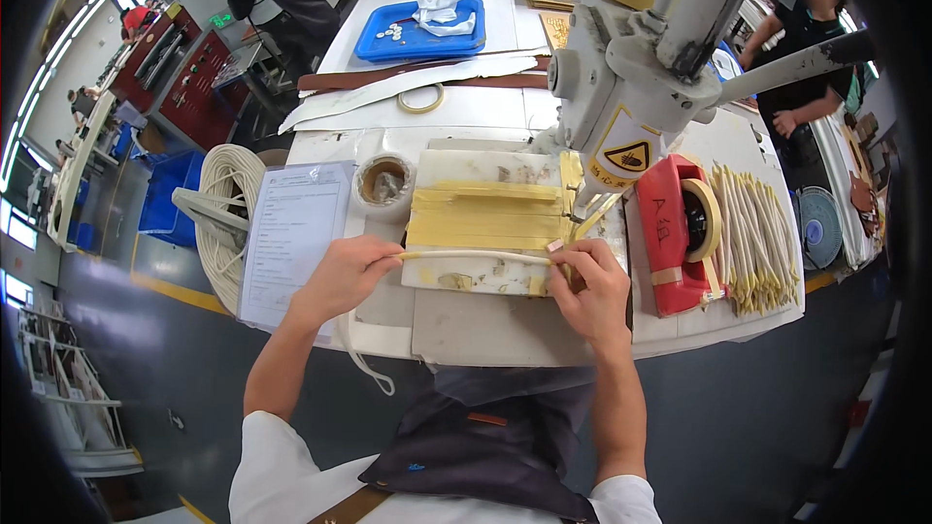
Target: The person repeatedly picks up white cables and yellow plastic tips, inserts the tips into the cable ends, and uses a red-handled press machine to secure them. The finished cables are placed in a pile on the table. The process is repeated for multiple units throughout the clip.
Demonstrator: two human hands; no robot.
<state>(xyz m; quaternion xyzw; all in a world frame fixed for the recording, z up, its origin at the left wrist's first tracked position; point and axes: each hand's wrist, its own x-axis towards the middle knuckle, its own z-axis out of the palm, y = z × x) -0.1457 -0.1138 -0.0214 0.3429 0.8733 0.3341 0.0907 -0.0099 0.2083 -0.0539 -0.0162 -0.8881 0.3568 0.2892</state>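
Observation:
A short length of white cord (pixel 476 254) stretches nearly level between my hands, over the front part of a white cutting block (pixel 424 274). My left hand (pixel 342 275) pinches its left end, where yellow tape shows. Closed around the right end is my right hand (pixel 594 289); a small pinkish piece (pixel 554 245) shows at its fingertips, too small to name. Yellow tape strips (pixel 481 228) cover the block's middle. Just beyond my right hand stands a grey hand press (pixel 621 87), its lower tip beside the block's right edge.
At right, a red tape dispenser (pixel 670 277) stands beside a pile of cords with yellow ends (pixel 752 243). Left are a wrapped tape roll (pixel 384 186), a sleeved paper sheet (pixel 296 243) and a large cord coil (pixel 225 204). A blue tray (pixel 374 44) lies farther back. Other people stand beyond.

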